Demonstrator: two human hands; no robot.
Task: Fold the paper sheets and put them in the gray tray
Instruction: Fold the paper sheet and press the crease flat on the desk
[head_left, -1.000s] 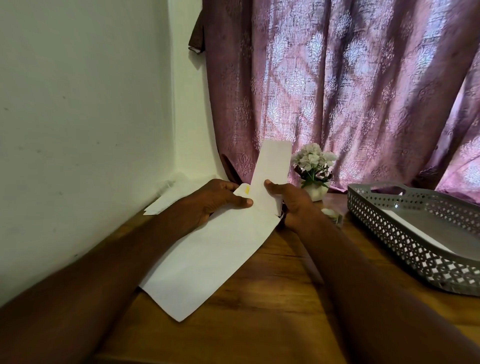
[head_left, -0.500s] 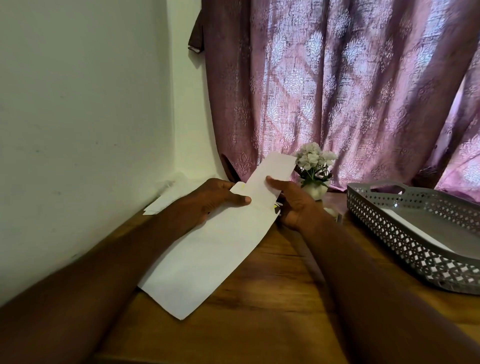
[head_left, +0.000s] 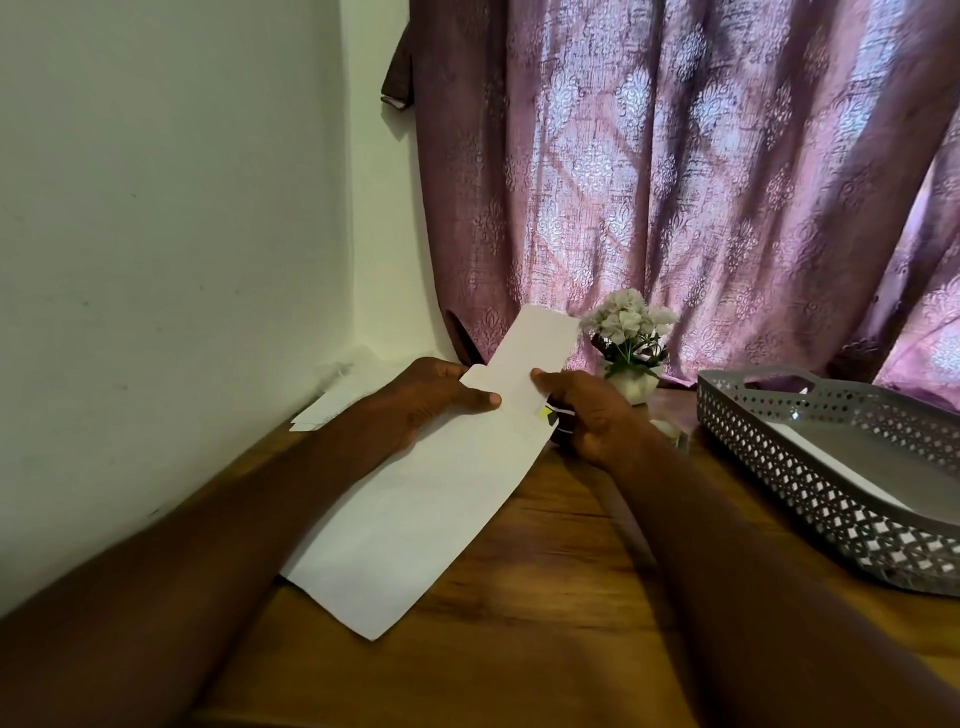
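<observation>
A long white paper sheet (head_left: 426, 499) lies slanted on the wooden table (head_left: 561, 623), its far end raised and bent upward. My left hand (head_left: 431, 400) pinches the sheet's left edge with the thumb on top. My right hand (head_left: 587, 410) grips the right edge, thumb pressed on the raised flap. The gray perforated tray (head_left: 810, 467) stands at the right, apart from both hands, with a white sheet (head_left: 831, 467) lying inside it.
More white sheets (head_left: 337, 400) lie in the back left corner against the wall. A small white pot of pale flowers (head_left: 631, 343) stands just behind my right hand. A purple curtain (head_left: 675, 182) hangs behind the table.
The raised far end of the sheet has tipped down and to the right. My right thumb has shifted slightly along the flap. My left hand has kept its place.
</observation>
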